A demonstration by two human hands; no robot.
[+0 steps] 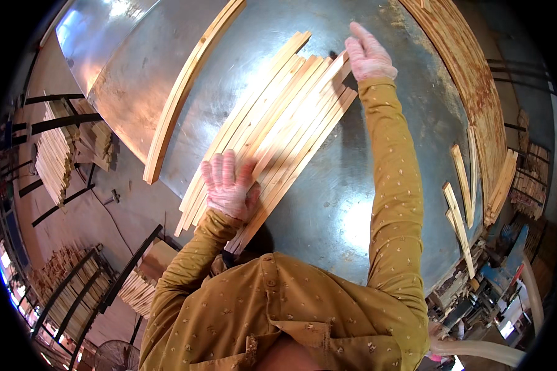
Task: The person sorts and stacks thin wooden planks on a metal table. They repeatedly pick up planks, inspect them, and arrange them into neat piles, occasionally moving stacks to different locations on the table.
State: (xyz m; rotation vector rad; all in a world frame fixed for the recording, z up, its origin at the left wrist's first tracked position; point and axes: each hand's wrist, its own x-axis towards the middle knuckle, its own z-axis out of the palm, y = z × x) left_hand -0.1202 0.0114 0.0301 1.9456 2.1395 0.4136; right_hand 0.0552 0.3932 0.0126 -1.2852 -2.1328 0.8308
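Observation:
A row of long, pale wooden strips (272, 127) lies side by side, slanting across a shiny metal tabletop (328, 204), their far ends uneven. Over the near part of the row rests my left hand (228, 188), in a thin whitish glove, fingers spread and laid flat on the wood. My right hand (370, 57), gloved alike, is at the far right end of the row. Its fingers are stretched out and its inner edge is beside the tip of a strip; whether it touches that strip I cannot tell.
A separate pair of strips (189, 86) lies to the left. Several short offcuts (458, 216) lie by the right edge, beside a rough brown wooden board (470, 74). Racks of stacked strips (59, 154) stand on the floor to the left. A pale hose (483, 352) runs at lower right.

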